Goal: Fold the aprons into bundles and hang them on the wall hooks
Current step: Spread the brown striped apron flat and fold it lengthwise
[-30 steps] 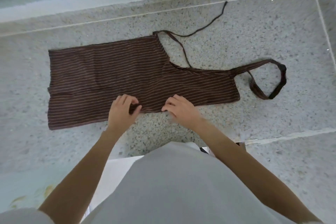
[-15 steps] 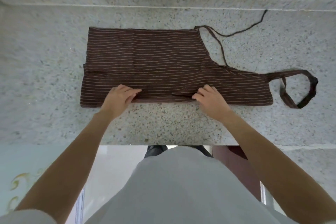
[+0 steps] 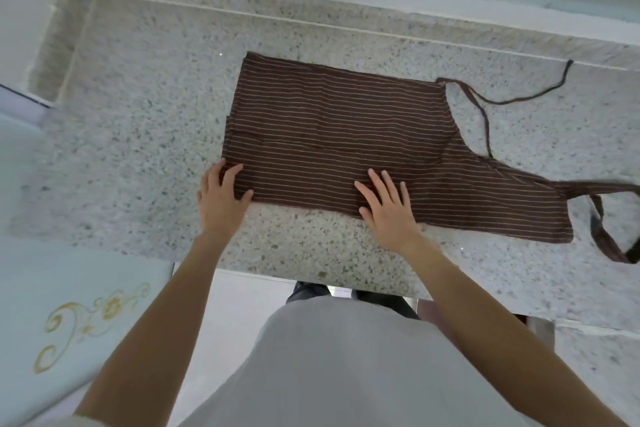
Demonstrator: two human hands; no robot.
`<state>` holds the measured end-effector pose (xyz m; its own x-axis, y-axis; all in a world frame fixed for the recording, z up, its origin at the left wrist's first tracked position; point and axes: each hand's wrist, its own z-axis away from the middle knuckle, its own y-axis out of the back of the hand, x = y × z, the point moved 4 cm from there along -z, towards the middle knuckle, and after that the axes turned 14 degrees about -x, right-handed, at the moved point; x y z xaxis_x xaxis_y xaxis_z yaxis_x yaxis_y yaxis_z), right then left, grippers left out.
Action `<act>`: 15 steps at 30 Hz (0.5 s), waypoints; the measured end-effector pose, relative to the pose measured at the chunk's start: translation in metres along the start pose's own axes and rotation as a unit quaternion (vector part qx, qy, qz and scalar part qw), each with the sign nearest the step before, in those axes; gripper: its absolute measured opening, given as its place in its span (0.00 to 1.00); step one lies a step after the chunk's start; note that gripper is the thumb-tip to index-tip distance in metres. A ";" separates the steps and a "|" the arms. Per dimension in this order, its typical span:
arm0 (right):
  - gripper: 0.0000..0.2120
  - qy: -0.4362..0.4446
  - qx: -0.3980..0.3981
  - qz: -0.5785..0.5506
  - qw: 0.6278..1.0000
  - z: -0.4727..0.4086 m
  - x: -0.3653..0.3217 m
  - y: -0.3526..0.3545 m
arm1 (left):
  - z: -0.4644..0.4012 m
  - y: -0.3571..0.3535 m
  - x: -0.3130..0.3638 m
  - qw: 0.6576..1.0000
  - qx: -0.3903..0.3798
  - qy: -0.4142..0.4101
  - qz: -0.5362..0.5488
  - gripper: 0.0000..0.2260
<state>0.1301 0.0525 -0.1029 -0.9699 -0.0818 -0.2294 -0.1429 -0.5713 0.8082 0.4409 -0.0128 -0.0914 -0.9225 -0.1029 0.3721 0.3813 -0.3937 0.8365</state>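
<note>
Two hands are now lying flat on the brown striped apron (image 3: 339,135), where half a second ago they were pinching its near edge with curled fingers. That pinch is gone: the near strip of cloth is lying folded over onto the rest, and the palms are pressing the new fold down. I am reading this as the lengthwise fold being finished and smoothed, so the apron is narrower but is not yet a bundle.

The left hand (image 3: 221,199) is resting at the apron's near left corner, its fingers (image 3: 231,174) spread moderately and lying on the cloth while the heel of the hand is sitting on the speckled stone counter (image 3: 138,121). It is gripping nothing. The right hand (image 3: 386,210) is lying further along the near edge, fingers (image 3: 379,184) fanned wide and flat on the stripes, also holding nothing.

The apron is lying spread along the counter, its bib end pointing right. The neck loop (image 3: 604,236) is trailing off that end near the picture's right edge, and a thin tie string (image 3: 512,99) is snaking away across the stone at the far right. No wall hooks are showing, so hanging is some way off; more folds or a roll are likely coming first.
</note>
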 end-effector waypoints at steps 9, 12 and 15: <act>0.35 0.027 -0.041 0.005 0.999 -0.004 0.016 -0.007 | 0.008 0.019 -0.044 0.986 0.048 0.023 0.157 0.08; 0.37 0.063 -0.023 0.017 0.998 -0.003 0.014 -0.005 | 0.010 0.015 -0.036 0.994 0.050 0.032 0.089 0.10; 0.16 0.116 0.076 0.049 0.989 0.004 0.005 0.004 | 0.014 0.014 -0.009 0.992 0.076 -0.096 -0.021 0.10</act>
<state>0.1237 0.0535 -0.0990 -0.9113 -0.3264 -0.2509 -0.0966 -0.4228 0.9010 0.4553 -0.0043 -0.0774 -0.9147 0.0913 0.3937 0.3615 -0.2508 0.8980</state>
